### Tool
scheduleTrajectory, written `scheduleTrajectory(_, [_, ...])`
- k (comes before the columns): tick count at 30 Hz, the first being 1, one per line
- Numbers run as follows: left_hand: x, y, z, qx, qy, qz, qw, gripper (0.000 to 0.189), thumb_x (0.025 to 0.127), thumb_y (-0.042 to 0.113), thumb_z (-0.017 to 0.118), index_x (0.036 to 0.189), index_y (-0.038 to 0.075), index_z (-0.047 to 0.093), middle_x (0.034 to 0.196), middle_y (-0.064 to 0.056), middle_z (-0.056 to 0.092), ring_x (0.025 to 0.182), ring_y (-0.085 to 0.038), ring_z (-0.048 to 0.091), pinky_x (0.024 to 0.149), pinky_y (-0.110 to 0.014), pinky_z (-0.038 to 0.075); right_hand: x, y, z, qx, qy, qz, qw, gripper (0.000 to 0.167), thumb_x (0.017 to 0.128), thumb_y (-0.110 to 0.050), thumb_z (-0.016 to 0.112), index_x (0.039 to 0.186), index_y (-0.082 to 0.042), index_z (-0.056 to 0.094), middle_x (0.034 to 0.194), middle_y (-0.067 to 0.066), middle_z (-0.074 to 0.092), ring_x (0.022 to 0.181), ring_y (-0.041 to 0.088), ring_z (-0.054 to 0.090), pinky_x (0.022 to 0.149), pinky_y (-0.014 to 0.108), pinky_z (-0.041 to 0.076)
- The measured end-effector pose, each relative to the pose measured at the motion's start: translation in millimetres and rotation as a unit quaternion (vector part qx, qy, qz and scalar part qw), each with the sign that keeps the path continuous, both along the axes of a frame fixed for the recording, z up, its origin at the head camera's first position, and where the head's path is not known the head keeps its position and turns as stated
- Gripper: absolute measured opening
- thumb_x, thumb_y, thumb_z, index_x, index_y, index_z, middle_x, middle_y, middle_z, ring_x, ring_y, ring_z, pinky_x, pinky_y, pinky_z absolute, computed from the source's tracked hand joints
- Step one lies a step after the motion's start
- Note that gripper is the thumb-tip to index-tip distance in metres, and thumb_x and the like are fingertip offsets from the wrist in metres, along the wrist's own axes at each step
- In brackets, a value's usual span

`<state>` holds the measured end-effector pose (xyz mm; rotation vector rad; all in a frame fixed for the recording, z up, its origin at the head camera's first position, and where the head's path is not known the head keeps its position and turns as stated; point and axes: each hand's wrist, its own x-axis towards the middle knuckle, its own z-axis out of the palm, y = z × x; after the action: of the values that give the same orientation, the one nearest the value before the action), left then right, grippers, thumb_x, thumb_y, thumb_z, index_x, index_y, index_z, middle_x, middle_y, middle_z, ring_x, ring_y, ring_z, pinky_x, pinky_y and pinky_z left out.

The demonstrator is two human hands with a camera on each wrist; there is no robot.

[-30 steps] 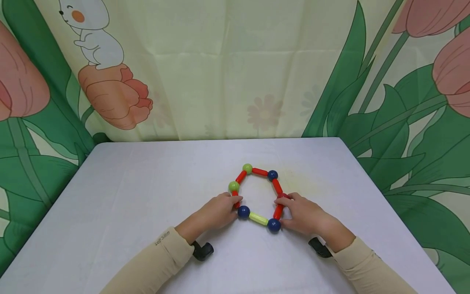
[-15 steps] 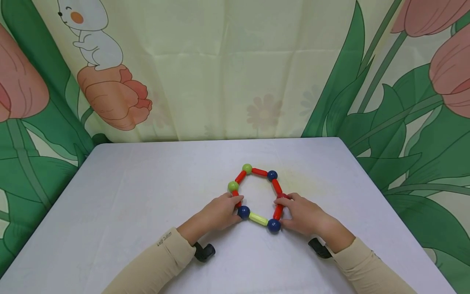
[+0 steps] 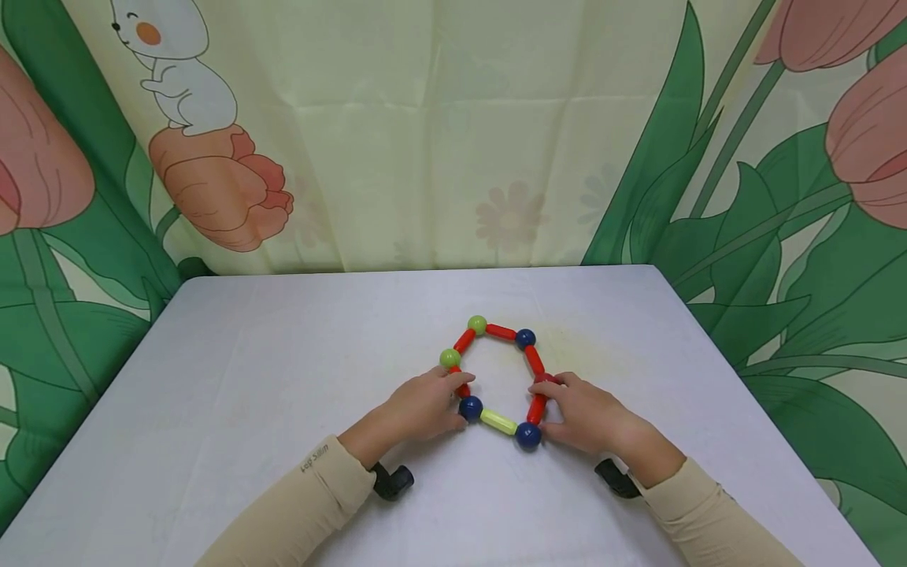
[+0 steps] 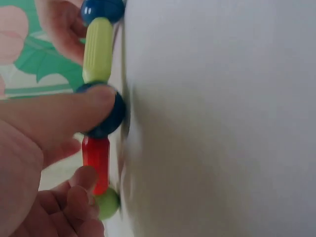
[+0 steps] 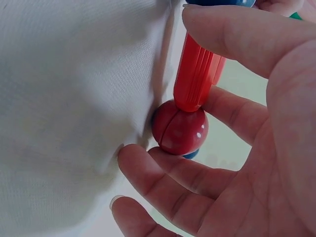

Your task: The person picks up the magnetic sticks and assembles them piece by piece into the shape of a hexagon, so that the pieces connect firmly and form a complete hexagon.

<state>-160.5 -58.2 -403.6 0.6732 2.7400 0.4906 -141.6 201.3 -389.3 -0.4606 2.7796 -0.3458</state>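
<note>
A closed ring of toy magnetic rods and balls lies on the white table [image 3: 283, 346]. My left hand [image 3: 421, 405] grips its near-left side. In the left wrist view the thumb presses a blue ball [image 4: 114, 116], while curled fingers touch a red rod [image 4: 97, 160] beside a green ball [image 4: 107, 203]. My right hand [image 3: 591, 413] holds the right side. Its thumb lies by the near end of another red rod [image 5: 195, 74], with fingers around the red ball [image 5: 180, 126]. Between the hands a yellow-green rod [image 3: 499, 421] joins the left blue ball to another blue ball [image 3: 528, 435].
At the ring's far side are a green ball [image 3: 477, 324], a red rod [image 3: 501, 332] and a blue ball [image 3: 525, 338]. Behind the table hangs a printed curtain [image 3: 425, 157]. Dark wrist cameras sit below both hands.
My left fingers have shifted slightly to the right, and the red rod under them has tilted inward. The right hand and the rest of the ring have barely moved.
</note>
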Motion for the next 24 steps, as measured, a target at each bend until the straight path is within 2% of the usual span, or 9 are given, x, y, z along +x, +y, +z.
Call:
scheduleTrajectory(5, [-7.5, -6.1, -1.7, -0.010, 0.016, -0.028, 0.9994, 0.055, 0.085, 0.036, 0.081, 0.136, 0.023, 0.064, 0.107, -0.005, 0.053, 0.086, -0.014, 0.051, 0.069, -0.024, 0.047, -0.2, 1, 0.2, -0.002, -0.002, -0.005, 1.0000, 0.053, 0.083, -0.027, 0.081, 0.133, -0.019, 0.063, 0.129, 0.021, 0.053, 0.105, 0.031, 0.058, 0.078, 0.046, 0.058])
scheduleTrajectory(11, [-6.7, -10.0, -3.2, -0.007, 0.017, -0.032, 0.9993, 0.055, 0.083, 0.040, 0.082, 0.132, 0.022, 0.066, 0.100, -0.002, 0.049, 0.085, -0.014, 0.048, 0.065, -0.023, 0.045, -3.1, 1, -1.5, -0.020, -0.006, -0.011, 0.9997, 0.054, 0.083, -0.026, 0.082, 0.134, -0.019, 0.063, 0.132, 0.022, 0.051, 0.111, 0.034, 0.057, 0.079, 0.046, 0.058])
scheduleTrajectory(14, [-6.3, -12.0, -1.8, -0.005, 0.021, -0.029, 0.9994, 0.058, 0.082, 0.043, 0.082, 0.134, 0.024, 0.065, 0.102, -0.003, 0.049, 0.088, -0.015, 0.048, 0.067, -0.024, 0.046, -5.5, 2, -2.8, -0.028, -0.005, -0.007, 0.9996, 0.053, 0.085, -0.022, 0.080, 0.135, -0.018, 0.063, 0.138, 0.024, 0.048, 0.117, 0.037, 0.055, 0.082, 0.048, 0.057])
scheduleTrajectory(16, [-8.5, -13.9, -0.2, -0.006, 0.034, -0.024, 0.9991, 0.059, 0.083, 0.047, 0.081, 0.135, 0.026, 0.064, 0.110, -0.005, 0.050, 0.096, -0.018, 0.048, 0.073, -0.028, 0.047, -7.5, 4, -3.2, -0.033, -0.003, 0.000, 0.9994, 0.051, 0.087, -0.019, 0.078, 0.135, -0.017, 0.063, 0.142, 0.025, 0.044, 0.121, 0.040, 0.053, 0.086, 0.050, 0.055])
scheduleTrajectory(20, [-19.9, -18.9, 1.5, 0.000, 0.061, -0.003, 0.9982, 0.053, 0.088, 0.051, 0.073, 0.135, 0.028, 0.064, 0.141, -0.013, 0.045, 0.124, -0.032, 0.045, 0.095, -0.045, 0.046, -11.8, 8, -2.2, -0.048, -0.003, 0.021, 0.9986, 0.046, 0.090, -0.015, 0.075, 0.134, -0.016, 0.064, 0.147, 0.028, 0.039, 0.126, 0.044, 0.048, 0.093, 0.055, 0.051])
scheduleTrajectory(22, [-26.5, -21.2, 0.9, 0.010, 0.059, 0.003, 0.9982, 0.047, 0.092, 0.049, 0.069, 0.133, 0.026, 0.066, 0.150, -0.016, 0.041, 0.133, -0.039, 0.040, 0.102, -0.053, 0.041, -13.2, 9, -1.4, -0.058, -0.008, 0.029, 0.9979, 0.043, 0.090, -0.016, 0.075, 0.132, -0.015, 0.066, 0.146, 0.028, 0.039, 0.126, 0.044, 0.048, 0.095, 0.055, 0.049])
scheduleTrajectory(24, [-31.8, -22.4, -0.4, 0.030, 0.046, 0.005, 0.9985, 0.039, 0.096, 0.043, 0.065, 0.130, 0.023, 0.069, 0.150, -0.018, 0.042, 0.134, -0.041, 0.041, 0.104, -0.055, 0.040, -14.3, 10, -0.9, -0.065, -0.017, 0.034, 0.9971, 0.041, 0.090, -0.018, 0.075, 0.131, -0.015, 0.067, 0.145, 0.028, 0.040, 0.124, 0.042, 0.049, 0.095, 0.054, 0.050])
